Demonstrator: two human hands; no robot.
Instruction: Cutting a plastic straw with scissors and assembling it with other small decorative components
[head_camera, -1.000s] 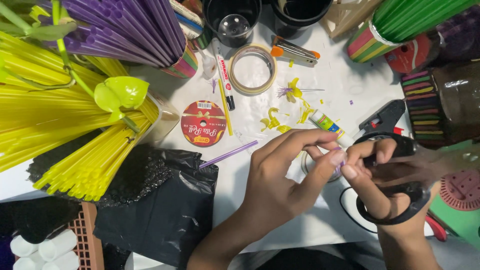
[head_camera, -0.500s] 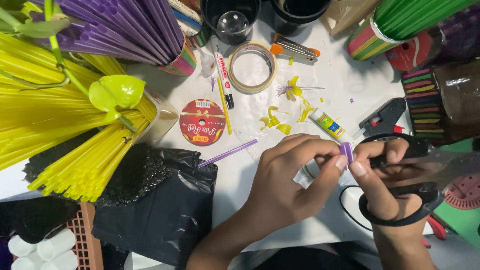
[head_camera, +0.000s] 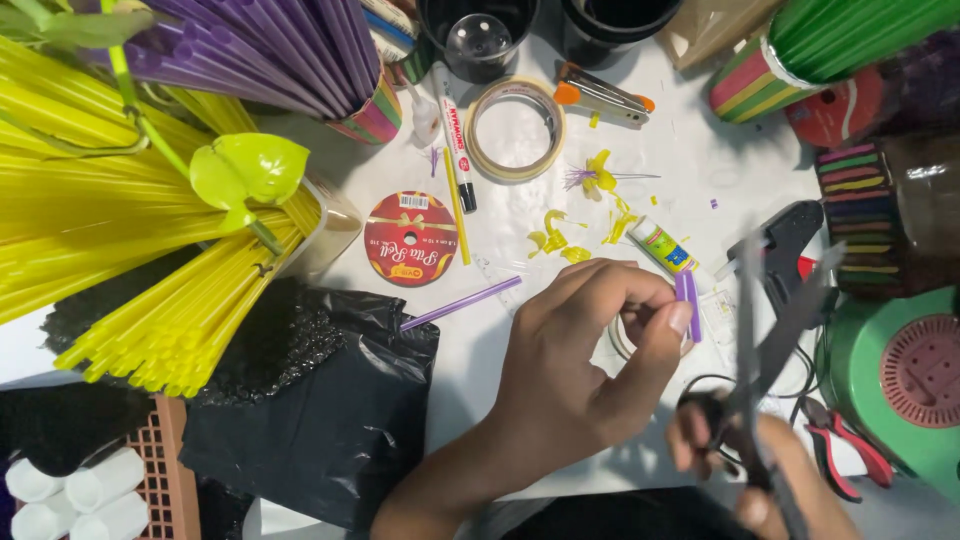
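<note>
My left hand (head_camera: 580, 365) pinches a short purple straw piece (head_camera: 688, 302) between thumb and forefinger, holding it upright over the white table (head_camera: 500, 330). My right hand (head_camera: 745, 465), low at the right, grips black scissors (head_camera: 775, 340) whose blades are spread and point up toward the straw piece, blurred by motion. A longer purple straw (head_camera: 460, 303) lies on the table to the left of my left hand. Yellow straw scraps (head_camera: 570, 240) are scattered above it.
Bundles of yellow straws (head_camera: 130, 260) and purple straws (head_camera: 270, 40) fill the left. A tape roll (head_camera: 515, 128), red ribbon spool (head_camera: 411, 238), marker (head_camera: 455, 150), glue stick (head_camera: 662, 246), black glue gun (head_camera: 790, 235), red pliers (head_camera: 845, 455), green container (head_camera: 900, 380) and black plastic bag (head_camera: 310, 400) surround the hands.
My right hand with the scissors dropped lower and pulled away from the straw piece, blades now spread and pointing up. The left hand stayed put, still pinching the purple piece.
</note>
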